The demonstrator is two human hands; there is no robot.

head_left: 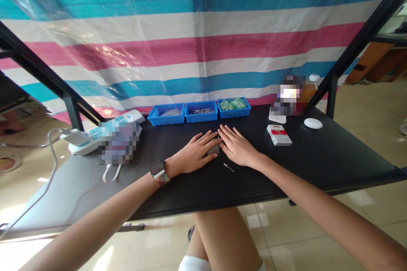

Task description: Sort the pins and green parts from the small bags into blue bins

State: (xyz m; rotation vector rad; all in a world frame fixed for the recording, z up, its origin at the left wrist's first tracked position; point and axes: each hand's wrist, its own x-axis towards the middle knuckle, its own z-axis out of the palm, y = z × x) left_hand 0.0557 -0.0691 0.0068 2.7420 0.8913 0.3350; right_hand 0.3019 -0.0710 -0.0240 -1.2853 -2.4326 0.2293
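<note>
My left hand [197, 151] lies flat on the black table, fingers stretched out, partly over a small clear plastic bag [215, 149]. Beside it my right hand [238, 146] also rests flat with its fingers out, its fingertips near the edge of the same bag. Most of the bag is hidden under the hands, so its contents cannot be made out. Just below the right hand a thin silver pin-like piece, perhaps a rivet [229, 167], lies loose on the table.
Behind the hands stand three blue bins: one with clear bags [152, 117], one with metal pieces [190, 117], one with green packets [224, 114]. Left are a power strip [135, 115] and cable; right, a cigarette box [280, 135], a white oval object [313, 123] and a bottle [314, 78].
</note>
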